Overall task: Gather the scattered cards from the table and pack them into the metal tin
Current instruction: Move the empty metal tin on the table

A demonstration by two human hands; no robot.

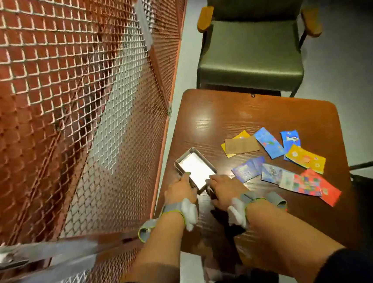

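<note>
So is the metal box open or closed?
Open. The metal tin has no lid on it and its shiny inside shows. No cards are visible in it; the cards lie spread on the table.

Your bare left hand (179,188) and right hand (224,186), grey wrist straps edged yellow-green, white pieces attached, dark sleeves pushed up

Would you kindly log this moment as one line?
left hand on open tin | right hand at tin | cards scattered on table
</note>
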